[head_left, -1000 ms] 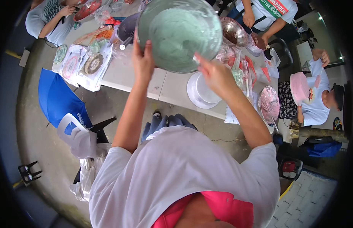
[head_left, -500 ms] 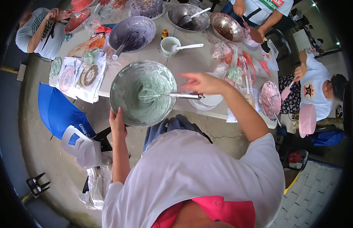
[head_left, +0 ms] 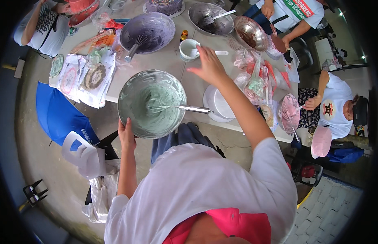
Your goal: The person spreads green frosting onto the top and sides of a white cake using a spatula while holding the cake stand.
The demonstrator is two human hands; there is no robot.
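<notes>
Left grip [head_left: 126, 136] holds bowl [head_left: 158, 133] of green cream [head_left: 142, 91] with whisk [head_left: 193, 108] — right grip [head_left: 211, 67], fingers spread, near cup [head_left: 183, 55] containing spatula [head_left: 219, 53].

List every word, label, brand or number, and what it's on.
I don't copy wording, but print shows:
Blue umbrella: white lettering.
Upper right shirt: white letters on green and red.
Upper left shirt: dark lettering.
Right shirt: emblem, any text too small.
Paper sheets: too small.
</notes>
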